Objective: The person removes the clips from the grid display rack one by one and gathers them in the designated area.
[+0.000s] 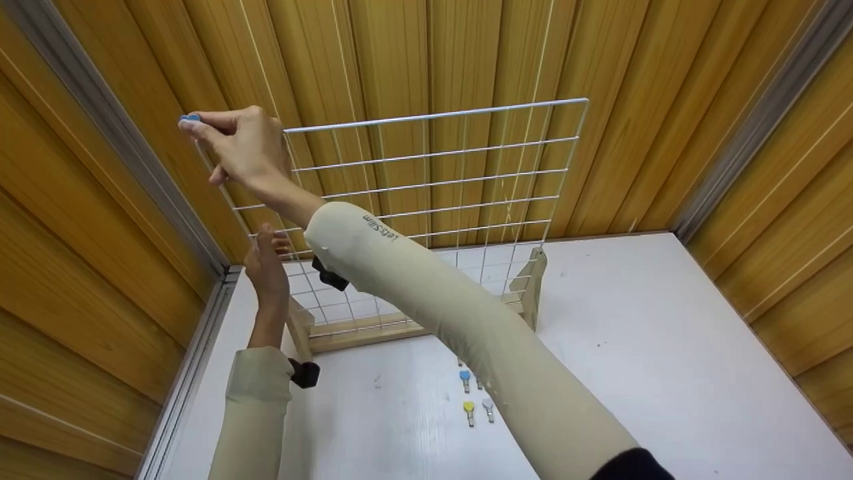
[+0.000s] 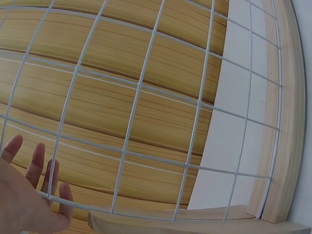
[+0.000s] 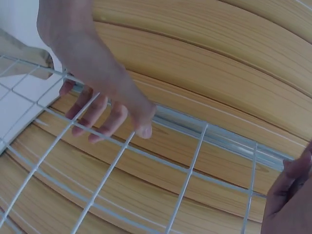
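A white wire grid panel (image 1: pixel 426 155) stands tilted in a wooden base (image 1: pixel 363 339). My right hand (image 1: pixel 250 147) reaches across to the panel's upper left corner and pinches a small blue piece (image 1: pixel 192 118) between thumb and fingertips. Most of that piece is hidden by the fingers. Lower on the same side edge, my left hand (image 1: pixel 266 267) holds the panel, its fingers (image 2: pixel 35 165) curled round the edge wire and showing through the mesh. In the right wrist view, part of my right hand (image 3: pixel 290 200) shows at the right border.
On the white table (image 1: pixel 653 347) lie several small pieces with coloured heads and metal stems, among them a blue one (image 1: pixel 464 380), a yellow one (image 1: pixel 469 412) and a pale one (image 1: pixel 488 408). My right forearm partly covers this group. Wood-patterned walls (image 1: pixel 766 133) surround the table.
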Demonstrator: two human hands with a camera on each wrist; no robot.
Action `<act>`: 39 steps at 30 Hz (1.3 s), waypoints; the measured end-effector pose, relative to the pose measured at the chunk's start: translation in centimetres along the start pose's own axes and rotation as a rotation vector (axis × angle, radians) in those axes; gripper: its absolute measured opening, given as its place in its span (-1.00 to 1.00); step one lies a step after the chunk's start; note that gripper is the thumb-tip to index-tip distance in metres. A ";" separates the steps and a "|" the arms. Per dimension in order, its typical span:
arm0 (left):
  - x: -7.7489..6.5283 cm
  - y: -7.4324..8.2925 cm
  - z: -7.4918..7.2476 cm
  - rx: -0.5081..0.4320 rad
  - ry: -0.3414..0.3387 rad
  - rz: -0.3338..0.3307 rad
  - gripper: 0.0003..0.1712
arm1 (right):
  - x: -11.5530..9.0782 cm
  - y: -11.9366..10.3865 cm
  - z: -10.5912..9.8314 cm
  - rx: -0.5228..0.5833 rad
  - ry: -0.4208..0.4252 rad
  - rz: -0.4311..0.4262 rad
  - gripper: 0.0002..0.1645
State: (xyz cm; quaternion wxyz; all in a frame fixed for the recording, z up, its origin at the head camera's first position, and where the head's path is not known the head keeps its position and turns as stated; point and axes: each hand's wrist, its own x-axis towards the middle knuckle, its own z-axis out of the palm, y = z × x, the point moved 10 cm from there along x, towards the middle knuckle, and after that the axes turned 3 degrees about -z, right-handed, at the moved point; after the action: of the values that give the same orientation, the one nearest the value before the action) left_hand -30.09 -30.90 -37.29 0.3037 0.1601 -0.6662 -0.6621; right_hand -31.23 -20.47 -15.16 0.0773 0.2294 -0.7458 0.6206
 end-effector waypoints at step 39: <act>-0.3 0.2 -0.3 0.134 -0.042 -0.051 -0.44 | -0.8 0.3 -1.0 0.028 0.221 0.052 -0.77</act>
State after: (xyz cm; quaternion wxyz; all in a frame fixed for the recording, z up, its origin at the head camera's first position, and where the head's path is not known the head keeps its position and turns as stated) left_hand -29.67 -30.93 -37.18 0.2612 0.1831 -0.7111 -0.6266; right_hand -30.83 -19.29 -15.55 0.1396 0.1412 -0.7299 0.6541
